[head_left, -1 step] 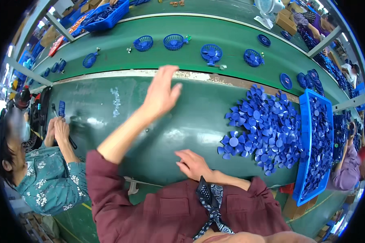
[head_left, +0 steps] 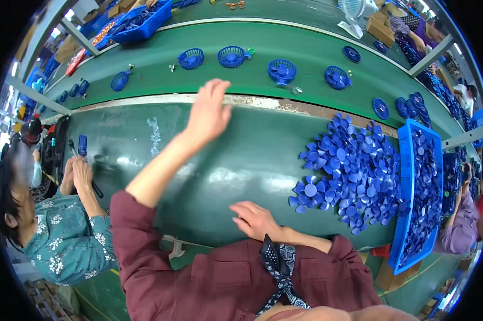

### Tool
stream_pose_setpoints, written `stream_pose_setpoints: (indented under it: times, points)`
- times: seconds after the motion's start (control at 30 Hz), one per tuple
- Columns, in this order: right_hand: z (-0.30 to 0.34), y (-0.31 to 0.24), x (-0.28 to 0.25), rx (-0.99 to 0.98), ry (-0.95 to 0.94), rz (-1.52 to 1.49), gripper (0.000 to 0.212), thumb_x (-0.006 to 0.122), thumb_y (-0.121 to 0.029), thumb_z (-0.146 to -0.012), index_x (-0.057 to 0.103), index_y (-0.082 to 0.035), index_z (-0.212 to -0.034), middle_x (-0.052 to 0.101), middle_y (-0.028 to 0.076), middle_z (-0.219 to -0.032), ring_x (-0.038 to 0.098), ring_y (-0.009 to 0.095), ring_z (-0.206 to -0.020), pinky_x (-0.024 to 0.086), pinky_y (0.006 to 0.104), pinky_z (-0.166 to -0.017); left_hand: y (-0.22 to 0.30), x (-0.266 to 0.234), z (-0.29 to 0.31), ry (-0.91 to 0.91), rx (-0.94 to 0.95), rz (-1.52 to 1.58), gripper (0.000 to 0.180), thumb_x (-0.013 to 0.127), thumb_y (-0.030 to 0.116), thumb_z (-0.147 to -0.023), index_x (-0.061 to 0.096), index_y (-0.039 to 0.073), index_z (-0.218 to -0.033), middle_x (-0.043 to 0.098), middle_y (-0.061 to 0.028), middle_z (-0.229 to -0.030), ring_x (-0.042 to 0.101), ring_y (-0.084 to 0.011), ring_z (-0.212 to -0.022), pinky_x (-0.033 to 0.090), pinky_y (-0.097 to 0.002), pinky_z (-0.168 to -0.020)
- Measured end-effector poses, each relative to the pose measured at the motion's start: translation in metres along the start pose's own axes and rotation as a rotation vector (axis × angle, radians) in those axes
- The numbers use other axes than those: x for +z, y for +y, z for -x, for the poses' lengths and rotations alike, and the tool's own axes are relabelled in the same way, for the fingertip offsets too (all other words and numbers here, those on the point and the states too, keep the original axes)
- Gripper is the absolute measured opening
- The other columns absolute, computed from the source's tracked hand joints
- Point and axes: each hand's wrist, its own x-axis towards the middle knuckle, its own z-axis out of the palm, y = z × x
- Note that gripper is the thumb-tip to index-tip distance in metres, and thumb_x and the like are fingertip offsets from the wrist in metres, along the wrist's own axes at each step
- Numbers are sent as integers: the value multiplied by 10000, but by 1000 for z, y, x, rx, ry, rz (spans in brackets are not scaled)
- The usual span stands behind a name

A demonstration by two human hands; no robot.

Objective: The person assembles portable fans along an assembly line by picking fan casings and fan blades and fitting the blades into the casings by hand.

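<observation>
Head view, looking down: my left hand [head_left: 208, 113] is stretched forward over the green table [head_left: 241, 166], fingers spread, palm down, holding nothing. Beyond its fingertips runs the green conveyor belt [head_left: 284, 51], carrying blue fan grilles [head_left: 232, 56] spaced apart. My right hand [head_left: 257, 219] rests flat near the table's front edge, also released and empty. To the right of that hand, near but not touching, lies a heap of blue fan blades [head_left: 354, 171], with a blue tray [head_left: 421, 198] of more blades beyond it. I judge I am between pieces; a next pick would call for my right hand to close on one blade at the heap's near edge. A co-worker's hands [head_left: 78, 174] work at my left.
</observation>
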Motion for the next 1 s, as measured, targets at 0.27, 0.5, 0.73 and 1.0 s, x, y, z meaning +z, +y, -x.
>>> stream_pose_setpoints:
  times: [0.27,0.5,0.73,1.0]
  points:
    - [0,22,4,-77,-27,-113,318,656,-67,-842,569,-42,-1147,608,113,-969,631,265,-854,507,341,-717,-168,53,-77,-115,-181,-573,500,571,73,-746,493,73,-1241,630,-158,-948,620,-341,-867,481,-487,-703]
    - [13,49,15,150,-159,-375,308,715,57,-736,664,-50,-1021,656,72,-918,663,182,-786,523,263,-659,-110,115,-120,-62,24,-342,204,542,75,-783,658,123,-943,597,-147,-877,595,-338,-882,450,-471,-726]
    - [-3,11,4,7,88,-128,236,634,2,-820,613,-40,-1051,625,100,-882,638,246,-775,515,308,-683,-9,31,-63,-29,134,-237,102,558,54,-736,620,65,-817,551,-148,-808,569,-333,-799,460,-451,-690]
    - [8,14,8,-1,73,-58,167,595,-35,-848,613,-25,-1014,630,130,-877,636,295,-783,516,370,-671,34,-9,101,-451,-134,-342,187,530,144,-841,626,75,-986,571,-157,-860,610,-353,-849,520,-459,-679]
